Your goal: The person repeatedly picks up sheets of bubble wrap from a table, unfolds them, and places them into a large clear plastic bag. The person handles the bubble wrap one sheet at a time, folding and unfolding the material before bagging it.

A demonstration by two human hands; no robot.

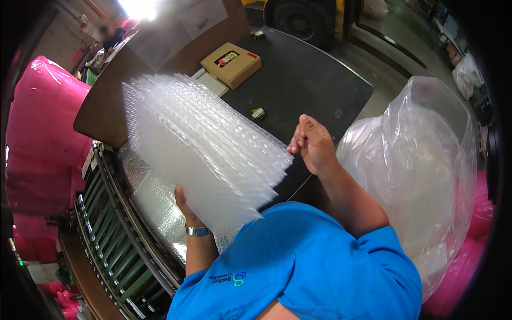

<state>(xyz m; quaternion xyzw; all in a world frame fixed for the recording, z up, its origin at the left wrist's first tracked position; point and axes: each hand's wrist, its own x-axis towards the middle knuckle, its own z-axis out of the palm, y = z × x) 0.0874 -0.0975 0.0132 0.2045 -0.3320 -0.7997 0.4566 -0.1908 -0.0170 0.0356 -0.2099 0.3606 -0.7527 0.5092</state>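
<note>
A thick stack of clear bubble wrap sheets (208, 144) spreads at a slant in front of me, its right edges fanned in steps. My left hand (188, 207), with a metal watch on the wrist, grips the stack's near left edge; the thumb lies on top and the other fingers are hidden beneath. Beside the right corner of the stack is my right hand (316, 143), raised with its fingers curled together. Nothing shows in those fingers, and the lower ones come close to the sheet corner; whether they touch it I cannot tell.
A dark table (320, 80) bears a brown cardboard box (231, 65) and a small tape measure (257, 113). On the right stands a large clear plastic bag (405, 186). A roller conveyor (120, 234) and pink wrapped bundles (45, 122) are at left. A forklift wheel (301, 21) shows behind.
</note>
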